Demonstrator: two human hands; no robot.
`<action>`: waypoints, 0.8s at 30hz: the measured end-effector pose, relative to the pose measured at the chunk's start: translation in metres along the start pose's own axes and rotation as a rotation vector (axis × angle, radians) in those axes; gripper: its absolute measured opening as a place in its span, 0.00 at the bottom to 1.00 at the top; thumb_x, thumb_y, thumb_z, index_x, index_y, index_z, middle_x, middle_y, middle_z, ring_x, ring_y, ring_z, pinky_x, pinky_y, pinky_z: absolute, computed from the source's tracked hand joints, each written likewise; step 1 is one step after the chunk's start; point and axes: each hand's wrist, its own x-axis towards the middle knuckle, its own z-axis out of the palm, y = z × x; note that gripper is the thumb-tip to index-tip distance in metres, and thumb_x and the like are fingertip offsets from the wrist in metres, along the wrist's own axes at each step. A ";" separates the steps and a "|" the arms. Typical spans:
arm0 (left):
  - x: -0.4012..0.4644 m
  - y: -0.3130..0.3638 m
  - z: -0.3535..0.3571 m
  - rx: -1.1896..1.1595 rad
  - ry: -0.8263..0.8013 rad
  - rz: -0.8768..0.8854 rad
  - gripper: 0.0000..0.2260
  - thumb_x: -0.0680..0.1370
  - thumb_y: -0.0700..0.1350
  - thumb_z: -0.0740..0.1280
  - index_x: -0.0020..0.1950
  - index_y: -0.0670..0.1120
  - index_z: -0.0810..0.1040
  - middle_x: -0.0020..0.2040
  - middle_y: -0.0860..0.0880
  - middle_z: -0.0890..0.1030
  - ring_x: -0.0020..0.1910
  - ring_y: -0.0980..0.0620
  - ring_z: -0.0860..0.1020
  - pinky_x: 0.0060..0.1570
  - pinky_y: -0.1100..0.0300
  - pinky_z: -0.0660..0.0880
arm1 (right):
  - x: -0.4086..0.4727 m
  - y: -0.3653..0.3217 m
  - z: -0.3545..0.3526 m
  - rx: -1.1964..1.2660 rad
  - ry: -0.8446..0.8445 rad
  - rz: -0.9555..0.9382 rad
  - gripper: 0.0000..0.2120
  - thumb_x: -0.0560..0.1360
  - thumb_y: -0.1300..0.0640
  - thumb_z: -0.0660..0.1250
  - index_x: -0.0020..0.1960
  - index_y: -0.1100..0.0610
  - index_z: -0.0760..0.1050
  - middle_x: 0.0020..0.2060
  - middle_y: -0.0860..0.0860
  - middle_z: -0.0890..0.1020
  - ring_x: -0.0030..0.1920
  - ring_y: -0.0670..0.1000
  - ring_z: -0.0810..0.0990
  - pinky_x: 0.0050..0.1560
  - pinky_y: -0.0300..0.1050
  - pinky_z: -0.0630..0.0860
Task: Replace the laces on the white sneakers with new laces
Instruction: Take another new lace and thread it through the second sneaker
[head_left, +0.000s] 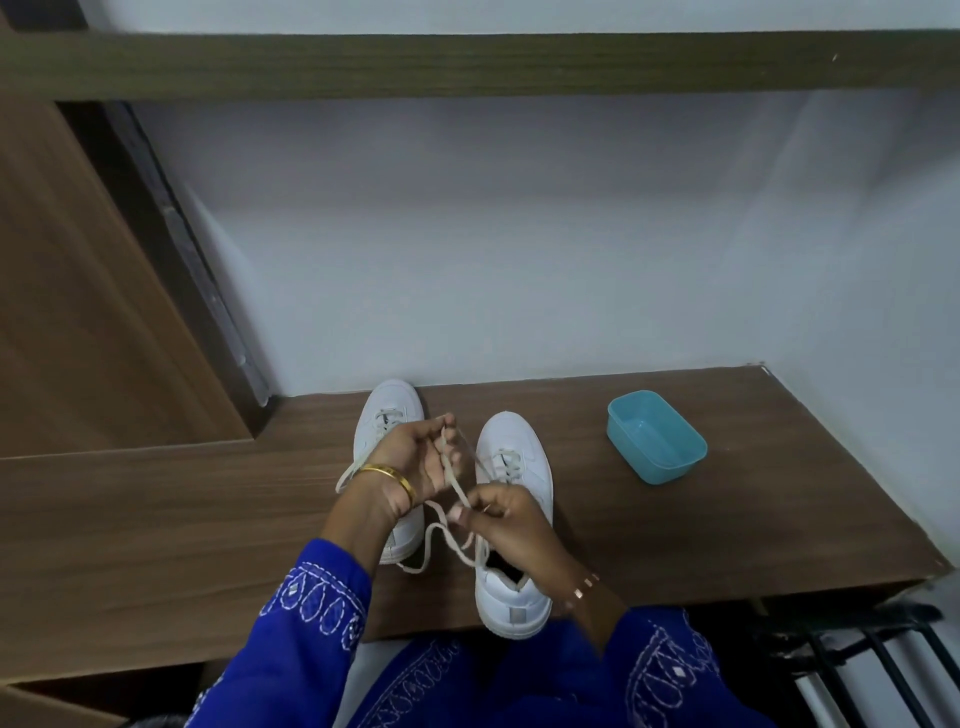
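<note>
Two white sneakers stand side by side on the wooden table (727, 493), toes toward the wall. The left sneaker (387, 410) is partly behind my left hand. The right sneaker (511, 447) has its heel at the table's front edge. An off-white lace (452, 483) runs from the right sneaker's eyelets up between both hands and loops down between the shoes. My left hand (415, 457) pinches the lace's upper part above the shoes. My right hand (504, 514) pinches the same lace lower down, over the right sneaker's opening.
A light blue plastic tub (655, 437) sits to the right of the shoes, empty. A wall rises right behind the table, with a shelf above. A dark metal rack (857, 670) stands at the lower right. Wooden panels are on the left.
</note>
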 end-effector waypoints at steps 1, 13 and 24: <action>0.000 0.003 -0.003 -0.001 0.022 0.012 0.13 0.80 0.41 0.53 0.38 0.45 0.71 0.23 0.51 0.72 0.18 0.56 0.68 0.20 0.71 0.67 | -0.001 -0.004 -0.005 0.028 0.012 0.001 0.09 0.74 0.62 0.68 0.35 0.57 0.76 0.30 0.49 0.79 0.29 0.38 0.76 0.36 0.29 0.71; 0.008 0.002 -0.034 0.159 0.242 0.113 0.11 0.79 0.40 0.55 0.38 0.44 0.71 0.21 0.51 0.69 0.14 0.59 0.60 0.14 0.73 0.56 | -0.006 -0.025 -0.091 0.127 0.375 0.022 0.17 0.78 0.54 0.61 0.33 0.59 0.72 0.29 0.52 0.76 0.29 0.43 0.76 0.39 0.40 0.72; 0.010 -0.009 -0.027 0.794 0.420 0.327 0.11 0.77 0.37 0.60 0.36 0.41 0.76 0.35 0.42 0.76 0.32 0.47 0.74 0.37 0.57 0.72 | -0.010 -0.029 -0.108 -0.168 0.416 0.104 0.15 0.78 0.54 0.61 0.34 0.55 0.72 0.28 0.48 0.72 0.30 0.46 0.70 0.32 0.39 0.67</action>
